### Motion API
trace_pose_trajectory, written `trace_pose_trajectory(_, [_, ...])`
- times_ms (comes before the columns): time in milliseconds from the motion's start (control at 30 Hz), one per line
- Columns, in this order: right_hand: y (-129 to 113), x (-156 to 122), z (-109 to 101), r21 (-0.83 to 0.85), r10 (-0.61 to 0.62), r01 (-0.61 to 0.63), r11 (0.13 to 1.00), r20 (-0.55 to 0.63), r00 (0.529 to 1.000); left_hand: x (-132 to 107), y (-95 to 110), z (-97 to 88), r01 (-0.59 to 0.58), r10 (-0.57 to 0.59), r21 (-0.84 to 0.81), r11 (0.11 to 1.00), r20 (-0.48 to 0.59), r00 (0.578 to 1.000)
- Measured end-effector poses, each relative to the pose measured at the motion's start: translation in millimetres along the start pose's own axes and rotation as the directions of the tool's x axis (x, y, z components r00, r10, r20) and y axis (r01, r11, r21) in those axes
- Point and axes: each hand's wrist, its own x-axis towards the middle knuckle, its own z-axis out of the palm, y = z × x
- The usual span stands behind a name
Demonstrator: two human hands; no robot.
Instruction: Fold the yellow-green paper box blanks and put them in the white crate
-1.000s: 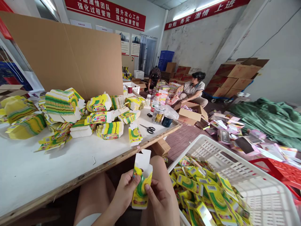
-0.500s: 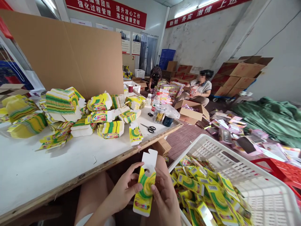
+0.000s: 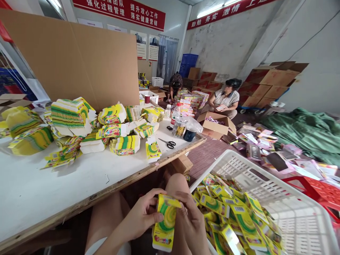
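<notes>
Head view: our left grip (image 3: 145,214) pinches a yellow box (image 3: 165,226) over our lap (image 3: 105,216), probably steadying it while our right grip (image 3: 193,216) clasps its top, white basket (image 3: 305,221) beside us, presumably for easy reach.

Packing workshop with stacked cartons (image 3: 268,81)

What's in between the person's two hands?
A yellow box, seen in the head view: the left hand holds it, the right hand is at its top edge.
</notes>
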Motion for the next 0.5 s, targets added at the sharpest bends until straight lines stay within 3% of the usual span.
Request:
trace_pose_trajectory(100, [-5,2,-3,0.062,0.095,-0.104,0.993,0.139,0.986,2,0,0.5,-0.074,0.089,0.157,0.985,-0.089,0.992])
trace_pose_trajectory(233, [-3,2,4,-0.003,0.262,-0.266,0.964,0.172,0.949,0,1,3.9,-0.101,0.117,0.250,0.963,-0.050,0.992])
trace_pose_trajectory(367, [6,2,11,-0.084,0.277,-0.269,0.959,0.105,0.955,-2,-1,2.5,-0.115,0.129,0.324,0.939,-0.022,0.991])
trace_pose_trajectory(500, [10,3,12,-0.131,0.224,-0.209,0.969,0.116,0.968,-1,0,0.8,-0.077,0.094,0.308,0.948,-0.041,0.995])
